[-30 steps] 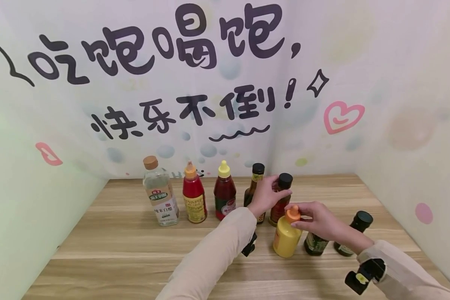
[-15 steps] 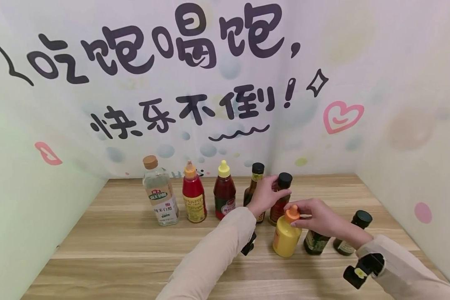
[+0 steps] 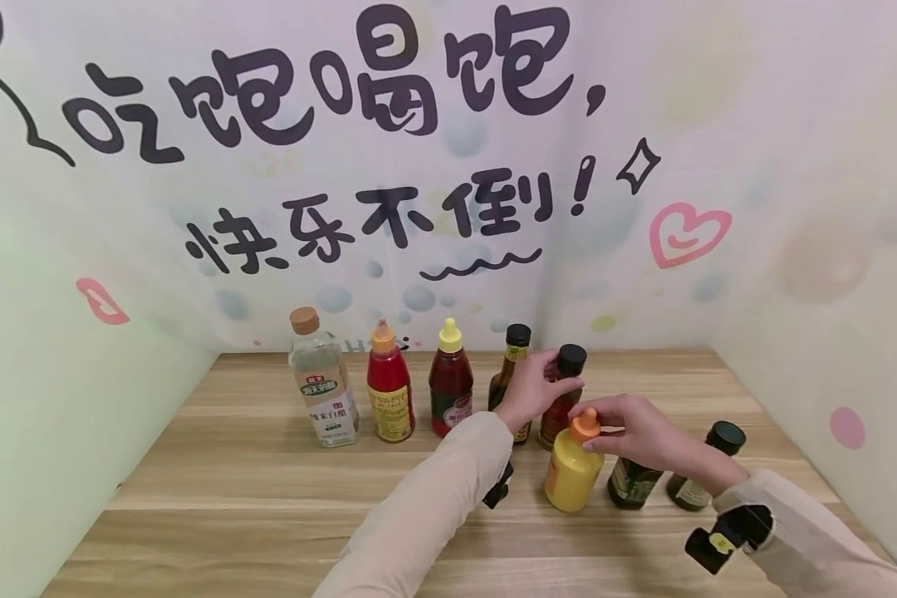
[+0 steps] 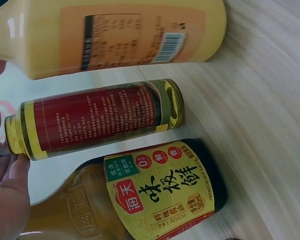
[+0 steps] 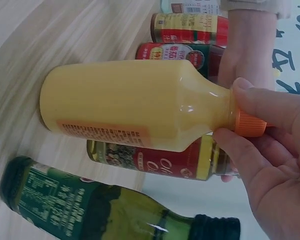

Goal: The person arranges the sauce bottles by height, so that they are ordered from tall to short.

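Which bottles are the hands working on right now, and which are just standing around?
In hand: yellow bottle, pinched at its cap by right hand; chili jar, gripped by left hand.
Idle: vinegar, two red sauces, soy sauce, two green bottles.

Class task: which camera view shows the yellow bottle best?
The right wrist view: the whole yellow bottle fills it, the right hand pinching its orange cap. Head view shows it small; left wrist shows only its body.
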`<state>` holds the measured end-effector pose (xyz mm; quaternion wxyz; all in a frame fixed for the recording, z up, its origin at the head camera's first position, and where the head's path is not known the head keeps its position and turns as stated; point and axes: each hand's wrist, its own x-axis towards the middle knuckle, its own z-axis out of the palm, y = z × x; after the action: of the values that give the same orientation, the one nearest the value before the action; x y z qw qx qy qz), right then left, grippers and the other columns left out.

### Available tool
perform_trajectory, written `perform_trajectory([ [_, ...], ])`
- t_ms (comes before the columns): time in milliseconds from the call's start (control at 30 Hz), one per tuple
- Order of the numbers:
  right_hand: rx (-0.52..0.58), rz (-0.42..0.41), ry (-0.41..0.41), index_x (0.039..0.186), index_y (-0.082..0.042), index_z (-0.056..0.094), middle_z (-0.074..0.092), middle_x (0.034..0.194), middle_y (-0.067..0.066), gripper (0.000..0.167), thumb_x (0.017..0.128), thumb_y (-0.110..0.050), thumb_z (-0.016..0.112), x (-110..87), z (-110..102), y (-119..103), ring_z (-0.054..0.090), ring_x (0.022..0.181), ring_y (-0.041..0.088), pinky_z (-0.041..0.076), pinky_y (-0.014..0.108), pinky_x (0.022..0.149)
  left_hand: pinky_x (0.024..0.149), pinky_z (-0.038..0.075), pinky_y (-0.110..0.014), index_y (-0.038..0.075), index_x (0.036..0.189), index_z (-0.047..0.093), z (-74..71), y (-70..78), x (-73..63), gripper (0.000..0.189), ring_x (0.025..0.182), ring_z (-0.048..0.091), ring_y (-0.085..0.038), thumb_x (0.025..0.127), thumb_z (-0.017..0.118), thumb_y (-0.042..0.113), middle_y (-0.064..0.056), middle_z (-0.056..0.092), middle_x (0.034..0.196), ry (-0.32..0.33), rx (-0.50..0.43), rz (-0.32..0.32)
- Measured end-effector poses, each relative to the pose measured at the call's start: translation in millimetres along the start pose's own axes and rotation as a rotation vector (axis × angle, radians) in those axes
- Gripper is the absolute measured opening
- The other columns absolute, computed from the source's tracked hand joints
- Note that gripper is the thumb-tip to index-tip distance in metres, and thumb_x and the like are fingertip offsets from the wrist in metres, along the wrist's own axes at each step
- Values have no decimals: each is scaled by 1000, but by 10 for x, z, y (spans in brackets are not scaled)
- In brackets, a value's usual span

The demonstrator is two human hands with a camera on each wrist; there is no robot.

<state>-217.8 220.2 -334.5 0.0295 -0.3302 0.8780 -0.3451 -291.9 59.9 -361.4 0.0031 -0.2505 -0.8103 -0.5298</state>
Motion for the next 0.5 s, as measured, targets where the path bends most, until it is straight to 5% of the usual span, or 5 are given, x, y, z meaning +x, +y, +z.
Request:
perform_trajectory([
  [500, 5, 63, 46, 108, 7, 57, 61, 102, 18, 36, 77, -10, 68, 63, -255, 30, 60, 92, 28, 51, 31, 73, 76, 46, -17, 8, 103, 61, 13, -31, 21, 25, 89, 59, -9, 80, 66, 16, -1, 64, 98, -7, -1, 14],
])
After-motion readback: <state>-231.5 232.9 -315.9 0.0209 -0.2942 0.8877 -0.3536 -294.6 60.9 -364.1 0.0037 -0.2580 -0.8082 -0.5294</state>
